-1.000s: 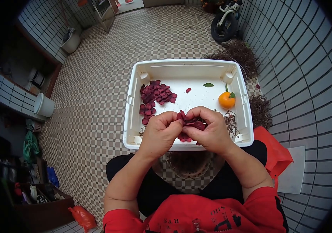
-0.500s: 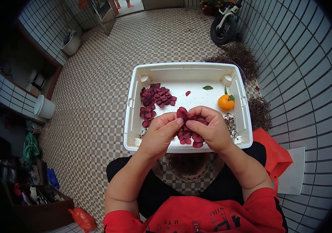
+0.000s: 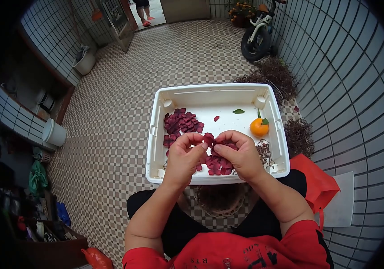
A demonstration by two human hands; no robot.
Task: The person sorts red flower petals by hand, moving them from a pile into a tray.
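My left hand (image 3: 184,158) and my right hand (image 3: 241,154) meet over the near half of a white plastic tub (image 3: 210,94). Together they pinch a cluster of dark red petals (image 3: 213,144) between thumbs and fingertips. More loose red petals (image 3: 219,167) hang and lie under my right hand. A pile of the same red petals (image 3: 180,123) lies at the tub's left side. One single petal (image 3: 216,118) lies near the tub's middle.
An orange fruit with leaves (image 3: 259,127) and a loose green leaf (image 3: 238,111) lie in the tub at the right, near brown stems (image 3: 264,152). Dry twig heaps (image 3: 275,71) line the tiled wall. A red bag (image 3: 315,179) sits beside my right knee. A scooter (image 3: 255,38) stands far back.
My hands have shifted slightly lower over the tub while still working the petals; more petals now hang loose below my right hand. The view tilted up a little.
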